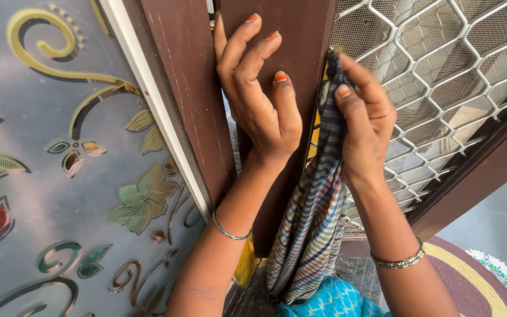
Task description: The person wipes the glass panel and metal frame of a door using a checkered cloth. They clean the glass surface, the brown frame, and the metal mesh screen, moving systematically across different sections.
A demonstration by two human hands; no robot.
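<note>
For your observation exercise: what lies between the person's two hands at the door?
In the head view, the dark brown door frame upright and the striped cloth's upper edge lie between left hand and right hand.

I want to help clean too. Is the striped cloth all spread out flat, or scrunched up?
Scrunched at the top: the right hand bunches the striped cloth against the brown door frame, and the rest hangs down in loose folds.
</note>
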